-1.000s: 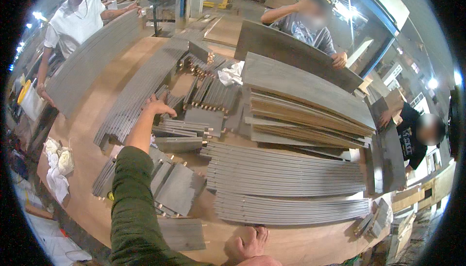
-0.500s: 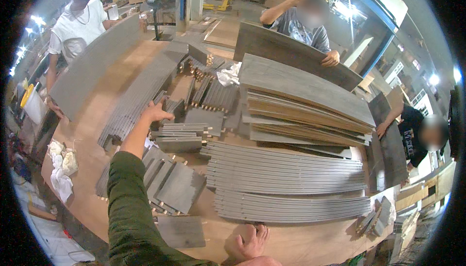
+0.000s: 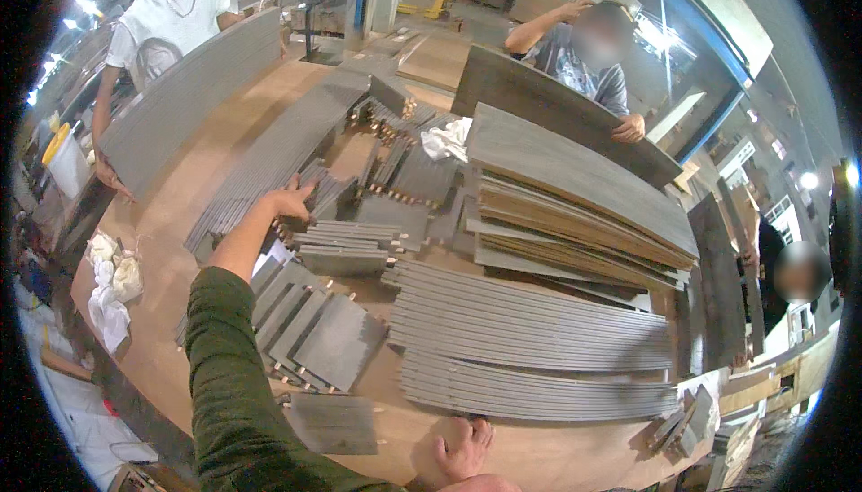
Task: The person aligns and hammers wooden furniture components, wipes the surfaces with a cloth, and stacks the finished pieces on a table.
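My left hand [image 3: 289,203] reaches out over the middle-left of the table, fingers spread, touching or just above a group of small grey panels [image 3: 330,194]. Whether it grips any of them I cannot make out. Beside it stand narrow grey strips with light dowel ends [image 3: 346,239]. Close to my left forearm lean several small grey boards [image 3: 334,339] with pegs along their edges. My right hand [image 3: 462,449] lies flat on the near part of the wooden table top [image 3: 530,447], in front of long grey slats [image 3: 539,389], holding nothing visible.
A tall stack of wide grey boards [image 3: 575,169] fills the right half. White cloths [image 3: 446,139] lie among the panels; white gloves or rags [image 3: 112,290] are at the left edge. Three co-workers stand around the table, holding upright boards such as the left one [image 3: 193,101].
My left hand has shifted slightly among the small panels, its fingers now pointing farther away. The right-hand co-worker's board and arm have moved. My right hand stays put.
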Action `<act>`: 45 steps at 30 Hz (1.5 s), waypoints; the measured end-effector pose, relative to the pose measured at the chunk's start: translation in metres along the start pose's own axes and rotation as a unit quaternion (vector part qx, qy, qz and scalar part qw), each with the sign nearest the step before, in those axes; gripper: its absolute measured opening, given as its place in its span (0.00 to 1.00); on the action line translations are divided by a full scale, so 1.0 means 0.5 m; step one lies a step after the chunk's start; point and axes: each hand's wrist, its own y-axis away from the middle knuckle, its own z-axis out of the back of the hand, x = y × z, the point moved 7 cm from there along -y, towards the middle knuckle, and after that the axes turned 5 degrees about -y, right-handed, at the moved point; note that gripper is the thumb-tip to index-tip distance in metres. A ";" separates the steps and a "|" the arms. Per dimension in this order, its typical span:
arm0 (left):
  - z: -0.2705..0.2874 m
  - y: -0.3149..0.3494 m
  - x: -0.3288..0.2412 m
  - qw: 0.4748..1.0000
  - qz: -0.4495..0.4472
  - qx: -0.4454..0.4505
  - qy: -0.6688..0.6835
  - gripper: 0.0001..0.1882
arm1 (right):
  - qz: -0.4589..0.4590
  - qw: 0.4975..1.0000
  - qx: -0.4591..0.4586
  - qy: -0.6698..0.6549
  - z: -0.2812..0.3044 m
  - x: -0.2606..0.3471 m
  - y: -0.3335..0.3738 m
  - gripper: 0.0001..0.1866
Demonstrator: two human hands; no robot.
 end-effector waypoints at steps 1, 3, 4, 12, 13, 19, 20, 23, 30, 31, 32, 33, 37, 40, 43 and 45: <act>-0.006 0.002 -0.003 1.000 0.009 0.000 -0.009 0.61 | 0.000 1.000 -0.005 0.001 -0.005 0.002 0.000 0.32; -0.003 0.020 -0.025 1.000 0.003 0.005 0.003 0.60 | -0.005 1.000 -0.018 0.008 -0.012 -0.002 0.006 0.33; -0.002 0.030 -0.030 1.000 -0.002 0.004 -0.011 0.61 | -0.002 1.000 -0.020 0.009 -0.015 -0.001 0.007 0.32; -0.025 0.021 -0.029 0.997 -0.011 -0.068 0.046 0.64 | -0.009 0.999 0.001 0.046 -0.014 -0.007 0.007 0.33; -0.022 0.015 -0.030 0.996 -0.021 -0.069 0.046 0.64 | -0.002 0.999 -0.005 0.036 -0.017 -0.006 0.008 0.32; 0.004 -0.016 -0.040 0.997 0.001 -0.074 0.015 0.60 | -0.013 0.999 0.016 0.034 -0.027 -0.024 0.009 0.32; 0.013 -0.018 -0.040 0.996 0.015 -0.088 0.016 0.58 | -0.001 1.000 0.017 0.024 -0.022 -0.015 0.005 0.32; 0.037 -0.021 -0.052 0.991 0.064 -0.117 0.015 0.50 | 0.005 0.999 0.025 0.023 -0.023 -0.016 0.003 0.33; 0.058 -0.014 -0.065 0.977 0.143 -0.150 0.041 0.53 | -0.005 1.000 0.011 0.027 -0.027 -0.025 0.011 0.34; 0.061 -0.010 -0.067 0.977 0.153 -0.144 0.032 0.55 | -0.003 1.000 0.005 0.027 -0.028 -0.024 0.010 0.34; 0.057 -0.007 -0.062 0.974 0.157 -0.157 0.043 0.56 | -0.001 1.000 -0.001 0.028 -0.030 -0.023 0.011 0.34; 0.051 -0.017 -0.069 0.972 0.149 -0.171 0.054 0.56 | -0.006 0.999 -0.016 0.033 -0.027 -0.021 0.015 0.33; 0.089 0.023 -0.081 0.962 0.121 -0.241 0.037 0.58 | 0.005 0.999 -0.012 0.052 -0.025 -0.022 0.015 0.33; 0.161 0.083 -0.146 0.952 0.073 -0.291 -0.060 0.59 | 0.018 0.999 -0.014 0.030 -0.003 0.004 0.005 0.33; 0.231 0.215 -0.198 0.921 -0.045 -0.374 -0.098 0.61 | 0.001 1.000 -0.003 0.006 0.014 0.006 0.009 0.32; 0.242 0.261 -0.275 0.889 -0.092 -0.426 -0.138 0.58 | -0.026 0.999 -0.018 0.006 0.026 -0.006 0.020 0.32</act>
